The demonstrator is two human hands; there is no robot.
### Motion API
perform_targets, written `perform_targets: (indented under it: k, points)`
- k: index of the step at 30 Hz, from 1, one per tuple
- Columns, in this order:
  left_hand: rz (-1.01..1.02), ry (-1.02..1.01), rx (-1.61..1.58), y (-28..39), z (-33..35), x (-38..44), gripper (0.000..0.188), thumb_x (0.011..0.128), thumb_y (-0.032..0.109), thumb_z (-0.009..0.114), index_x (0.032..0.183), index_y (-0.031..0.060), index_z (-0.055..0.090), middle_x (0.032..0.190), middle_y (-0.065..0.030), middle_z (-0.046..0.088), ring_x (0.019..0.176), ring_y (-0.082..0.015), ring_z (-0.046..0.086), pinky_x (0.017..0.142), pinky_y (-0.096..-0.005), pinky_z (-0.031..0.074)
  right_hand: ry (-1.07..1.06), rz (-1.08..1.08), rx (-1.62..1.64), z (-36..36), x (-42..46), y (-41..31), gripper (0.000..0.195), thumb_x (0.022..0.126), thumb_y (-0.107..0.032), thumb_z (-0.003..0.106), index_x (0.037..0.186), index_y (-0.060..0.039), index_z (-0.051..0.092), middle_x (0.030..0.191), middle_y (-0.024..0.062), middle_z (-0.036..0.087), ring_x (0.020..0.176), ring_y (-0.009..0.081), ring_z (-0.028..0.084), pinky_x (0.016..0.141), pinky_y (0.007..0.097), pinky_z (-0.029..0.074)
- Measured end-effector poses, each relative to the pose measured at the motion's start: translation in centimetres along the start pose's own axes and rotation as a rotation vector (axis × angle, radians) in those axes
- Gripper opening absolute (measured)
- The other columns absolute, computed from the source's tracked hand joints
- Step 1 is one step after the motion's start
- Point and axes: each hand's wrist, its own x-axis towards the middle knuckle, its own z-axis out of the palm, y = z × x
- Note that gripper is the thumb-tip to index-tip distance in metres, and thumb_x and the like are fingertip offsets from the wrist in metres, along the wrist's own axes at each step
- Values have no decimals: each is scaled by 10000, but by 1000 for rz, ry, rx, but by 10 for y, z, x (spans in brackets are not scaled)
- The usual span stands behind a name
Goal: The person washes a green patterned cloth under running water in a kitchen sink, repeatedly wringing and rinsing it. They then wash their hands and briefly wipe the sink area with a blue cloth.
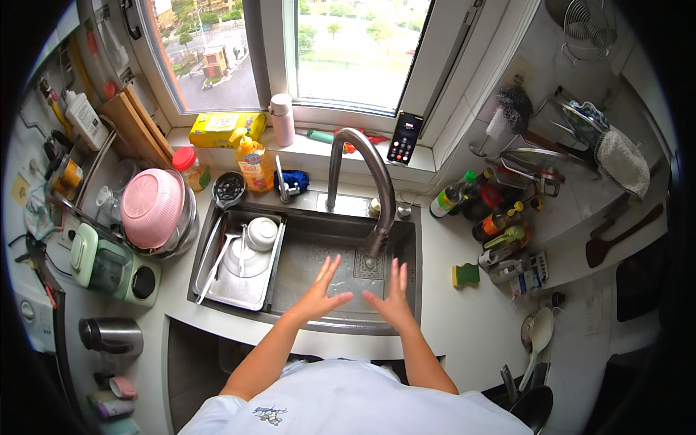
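My left hand [321,296] is held over the sink basin with its fingers spread and nothing in it. Facing it, my right hand [392,296] is likewise raised over the basin, bare, thumb pointing towards the left one. Below both lies the wet stainless steel sink [304,266], its drain strainer [368,263] under the curved metal faucet [387,198]. To the left, a metal tray [231,293] sits in the sink, holding white bowls [262,232], a white plate [249,262] and several long utensils. A green and yellow sponge [465,275] rests on the counter right of the sink.
Behind the sink stand an orange soap pump bottle [254,167], a black slotted ladle [228,189] and a pink thermos [282,119]. A phone [405,138] leans by the window. Left are a pink colander [152,206] and green appliance [117,269]; right, several sauce bottles [484,209].
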Motion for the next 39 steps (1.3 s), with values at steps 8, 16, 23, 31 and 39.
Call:
perform_targets:
  k: [8, 16, 23, 31, 39]
  points:
    - [-43, 378, -173, -26, -5, -26, 331, 776, 7, 680, 1101, 20, 621, 964, -97, 660, 898, -171, 634, 812, -284, 502, -14, 205, 149, 2, -15, 47, 1010, 753, -225, 748, 1483, -211, 50, 1514, 209, 35, 1146, 339, 513, 703, 323, 514]
    - [207, 534, -420, 102, -35, -32, 113, 771, -48, 699, 855, -21, 629, 773, -75, 635, 616, -109, 613, 537, -200, 500, 291, -186, 280, -84, -27, -72, 69, 817, 26, 645, 881, 48, 656, 790, 91, 647, 628, 120, 615, 589, 232, 510]
    - [169, 251, -322, 65, -23, -23, 119, 788, 51, 723, 819, -9, 625, 776, -59, 630, 643, -94, 593, 580, -205, 478, 285, -156, 225, -38, -15, -35, 142, 805, -101, 701, 747, 15, 643, 716, 61, 607, 549, 99, 558, 538, 242, 491]
    - [-132, -255, 137, 4, 2, -63, 393, 819, 244, 685, 1144, 44, 589, 1155, -148, 586, 1095, -317, 543, 916, -377, 447, -319, -161, -49, 56, -44, 66, 587, 808, -281, 680, 1306, -69, 451, 1317, 202, 441, 1219, 369, 422, 1029, 402, 345]
    - [138, -98, -227, 65, -50, -48, 410, 856, 206, 659, 1202, 10, 557, 1187, -111, 584, 1098, -202, 562, 921, -327, 470, -93, -175, 249, -62, -16, -43, 572, 823, -188, 666, 1326, -46, 433, 1306, 169, 479, 1211, 269, 471, 1008, 350, 387]
